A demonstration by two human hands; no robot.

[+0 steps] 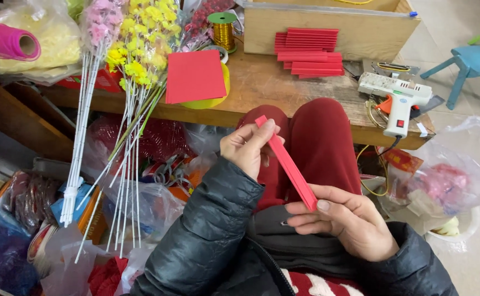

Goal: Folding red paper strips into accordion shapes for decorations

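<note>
The right hand (341, 219), nearest at five o'clock, is pinching the lower end of a long, narrow folded red paper strip (287, 163), thumb pressed on top. The left hand (248, 147) is closing its fingertips around the strip's upper end, above red-trousered knees (322, 137). Farther off, at two o'clock, a white hot-glue gun (398, 98) is lying on the wooden workbench (283, 93); a stack of matching red folded strips (308, 52) is resting at twelve o'clock.
</note>
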